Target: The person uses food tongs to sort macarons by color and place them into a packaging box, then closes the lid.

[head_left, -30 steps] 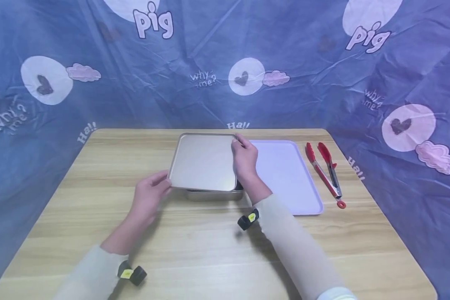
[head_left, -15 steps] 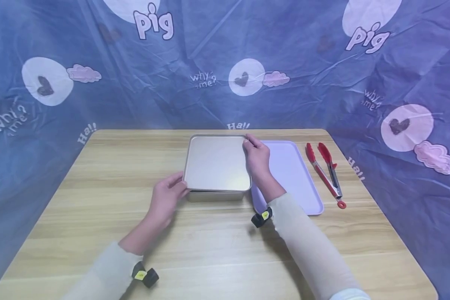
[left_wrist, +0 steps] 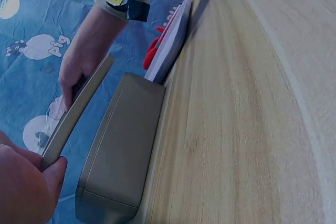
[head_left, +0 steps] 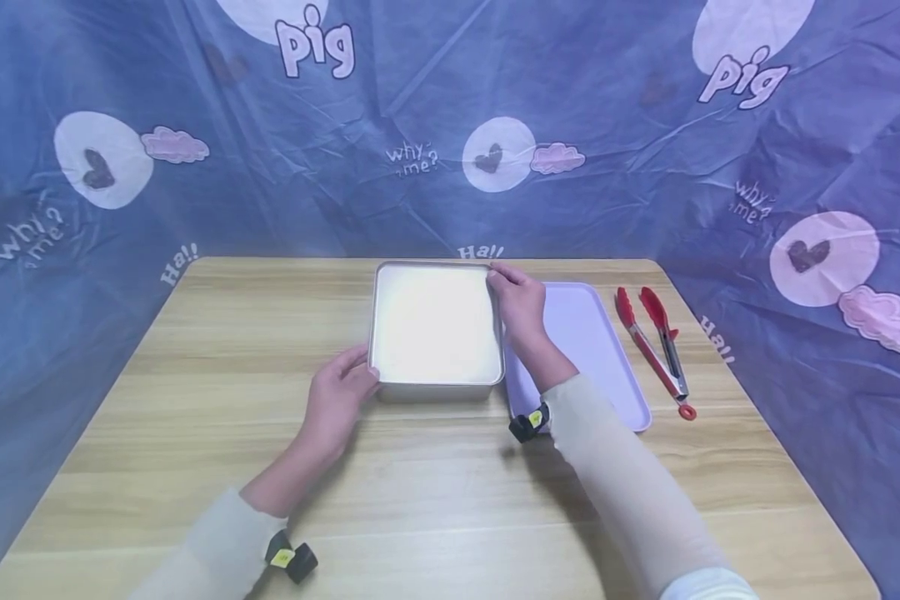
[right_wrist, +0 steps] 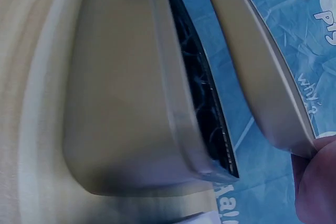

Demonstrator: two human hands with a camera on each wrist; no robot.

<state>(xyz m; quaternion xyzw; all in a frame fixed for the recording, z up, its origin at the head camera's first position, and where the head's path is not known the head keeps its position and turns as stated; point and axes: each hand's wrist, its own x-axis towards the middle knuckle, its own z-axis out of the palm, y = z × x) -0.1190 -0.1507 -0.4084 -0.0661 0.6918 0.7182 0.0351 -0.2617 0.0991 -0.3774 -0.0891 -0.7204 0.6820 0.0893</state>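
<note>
A square metal lid (head_left: 438,325) is held above a deep metal box (head_left: 435,392) on the table. My left hand (head_left: 337,404) pinches its near left corner between thumb and fingers. At the far right corner, my right hand (head_left: 523,304) grips the rim. Both wrist views show a gap between the lid (left_wrist: 79,111) and the box (left_wrist: 123,140). Something black and glossy (right_wrist: 197,72) lines the box's open top in the right wrist view; what it is I cannot tell. The lid hides the box's inside in the head view.
A lilac tray (head_left: 588,358) lies right of the box, partly behind my right arm. Beyond it rest red-tipped tongs (head_left: 656,354), spread apart, near the table's right edge. A blue printed cloth (head_left: 330,200) hangs around the back and sides of the wooden table (head_left: 217,350).
Both hands have carried the lid to the right, until it lines up over the box. Its top has tilted a little and now reflects bright light. The tray and tongs stay put.
</note>
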